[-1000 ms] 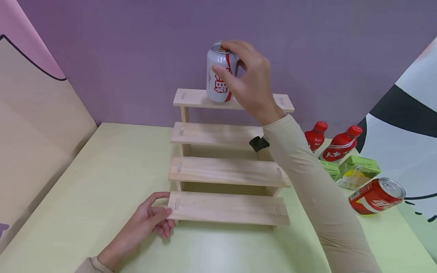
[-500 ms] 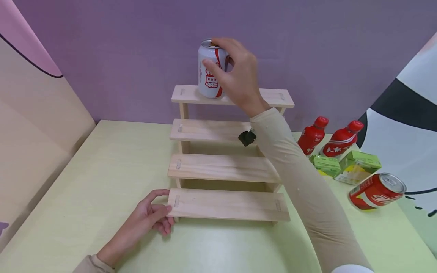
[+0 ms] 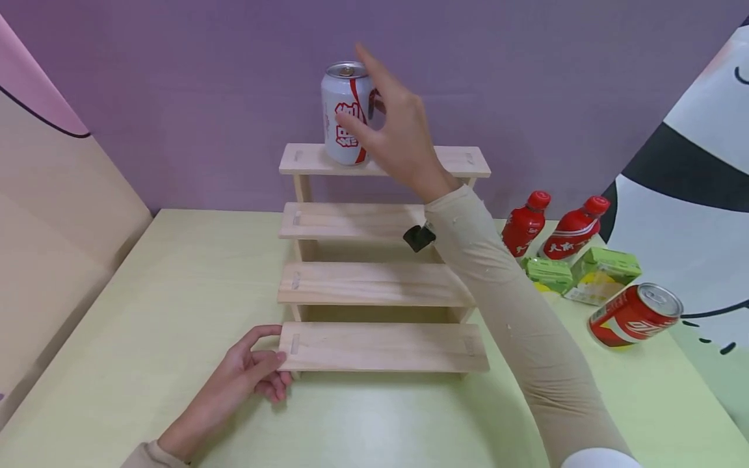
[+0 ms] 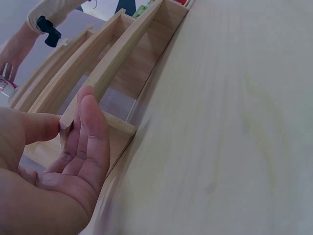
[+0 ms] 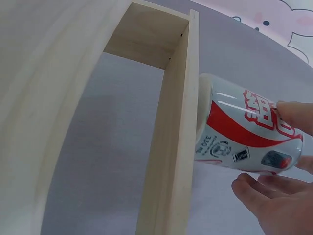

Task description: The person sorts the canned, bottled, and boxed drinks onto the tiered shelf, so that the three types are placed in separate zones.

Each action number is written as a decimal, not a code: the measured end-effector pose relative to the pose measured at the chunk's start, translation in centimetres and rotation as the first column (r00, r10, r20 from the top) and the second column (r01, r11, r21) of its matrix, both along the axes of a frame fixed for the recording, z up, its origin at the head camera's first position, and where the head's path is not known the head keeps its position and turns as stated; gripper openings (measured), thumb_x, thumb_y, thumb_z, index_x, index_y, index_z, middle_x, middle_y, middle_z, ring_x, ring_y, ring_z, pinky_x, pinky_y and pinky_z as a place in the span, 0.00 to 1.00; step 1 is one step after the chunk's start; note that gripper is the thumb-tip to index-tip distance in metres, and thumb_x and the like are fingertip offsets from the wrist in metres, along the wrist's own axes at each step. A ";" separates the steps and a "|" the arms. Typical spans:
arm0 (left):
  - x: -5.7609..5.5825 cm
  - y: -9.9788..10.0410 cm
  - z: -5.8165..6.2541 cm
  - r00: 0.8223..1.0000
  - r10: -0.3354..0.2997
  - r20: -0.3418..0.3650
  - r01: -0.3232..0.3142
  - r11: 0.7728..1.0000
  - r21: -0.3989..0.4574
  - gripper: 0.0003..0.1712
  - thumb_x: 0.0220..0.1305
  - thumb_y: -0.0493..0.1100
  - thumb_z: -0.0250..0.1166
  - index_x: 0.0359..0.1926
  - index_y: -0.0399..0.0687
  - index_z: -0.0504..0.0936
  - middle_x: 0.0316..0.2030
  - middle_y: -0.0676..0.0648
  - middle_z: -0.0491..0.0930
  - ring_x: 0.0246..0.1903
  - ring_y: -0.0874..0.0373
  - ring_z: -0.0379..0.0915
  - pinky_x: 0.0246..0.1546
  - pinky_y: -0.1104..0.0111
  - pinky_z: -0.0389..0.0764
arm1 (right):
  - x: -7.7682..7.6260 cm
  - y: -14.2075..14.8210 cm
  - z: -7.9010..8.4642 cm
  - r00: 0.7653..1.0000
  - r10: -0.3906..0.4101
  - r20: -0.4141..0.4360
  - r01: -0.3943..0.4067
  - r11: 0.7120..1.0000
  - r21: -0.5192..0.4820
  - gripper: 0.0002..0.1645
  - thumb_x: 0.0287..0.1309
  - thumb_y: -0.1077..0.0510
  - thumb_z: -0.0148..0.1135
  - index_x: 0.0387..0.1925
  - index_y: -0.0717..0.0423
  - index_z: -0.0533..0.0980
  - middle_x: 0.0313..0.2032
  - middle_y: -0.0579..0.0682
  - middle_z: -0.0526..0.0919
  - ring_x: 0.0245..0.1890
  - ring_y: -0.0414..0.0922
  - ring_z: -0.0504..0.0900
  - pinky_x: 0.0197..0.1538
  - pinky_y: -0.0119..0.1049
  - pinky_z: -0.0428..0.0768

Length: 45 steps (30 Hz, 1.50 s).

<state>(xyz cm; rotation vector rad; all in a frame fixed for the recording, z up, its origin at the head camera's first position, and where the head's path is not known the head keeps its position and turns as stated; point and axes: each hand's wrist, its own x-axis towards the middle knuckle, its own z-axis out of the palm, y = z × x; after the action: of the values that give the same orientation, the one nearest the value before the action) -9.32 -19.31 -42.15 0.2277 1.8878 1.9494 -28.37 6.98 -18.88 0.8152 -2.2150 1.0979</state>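
A white drink can (image 3: 339, 123) with red lettering stands upright on the top step of a wooden stepped rack (image 3: 383, 348), left of its middle. My right hand (image 3: 398, 130) is around the can's right side with loosely spread fingers. Its index finger points up past the rim and its thumb lies in front of the label. In the right wrist view, fingers (image 5: 254, 193) hang apart from the can (image 5: 252, 127). My left hand (image 3: 246, 370) pinches the left end of the lowest step, thumb and fingers on opposite faces, as the left wrist view also shows.
On the table's right are two red-capped bottles (image 3: 523, 224), two green drink cartons (image 3: 605, 273) and a tilted red can (image 3: 634, 315). A purple wall (image 3: 222, 117) rises behind the rack. My right forearm crosses over the rack's right side.
The white can has shifted left along the top step with my right hand. Afterwards the index finger lifted off its lid and the fingers spread. My left hand has kept its grip.
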 end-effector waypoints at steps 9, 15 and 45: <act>0.4 -0.5 -0.3 1.000 -0.013 -0.025 0.013 1.000 0.002 0.30 0.75 0.43 0.58 0.69 0.41 0.56 0.32 0.37 0.82 0.26 0.54 0.79 0.32 0.63 0.85 | 2.4 1.4 -1.4 0.996 -0.007 -0.087 0.004 0.999 -0.034 0.42 0.63 0.58 0.67 0.74 0.44 0.61 0.70 0.38 0.67 0.63 0.35 0.73 0.63 0.28 0.71; 0.2 -0.7 -0.3 1.000 -0.023 -0.015 0.023 1.000 0.014 0.29 0.75 0.43 0.57 0.69 0.41 0.55 0.31 0.40 0.82 0.26 0.55 0.79 0.30 0.65 0.84 | 3.7 2.9 -2.2 0.973 0.006 -0.231 -0.009 1.000 -0.012 0.36 0.63 0.63 0.66 0.71 0.52 0.67 0.69 0.41 0.70 0.60 0.40 0.77 0.61 0.31 0.75; 0.2 -0.6 -0.5 0.999 -0.037 -0.039 0.038 0.999 0.020 0.28 0.76 0.42 0.56 0.68 0.40 0.55 0.30 0.45 0.82 0.26 0.57 0.78 0.29 0.67 0.84 | 10.4 10.6 -6.2 0.929 -0.082 -0.360 0.114 0.991 0.068 0.38 0.56 0.67 0.69 0.68 0.57 0.69 0.65 0.46 0.76 0.57 0.49 0.80 0.62 0.36 0.76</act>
<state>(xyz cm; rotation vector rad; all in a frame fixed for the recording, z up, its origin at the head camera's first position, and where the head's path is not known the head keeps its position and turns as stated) -9.14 -19.93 -42.62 0.3065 1.8750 1.9538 -18.02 17.54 -25.05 0.8554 -1.9819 0.7405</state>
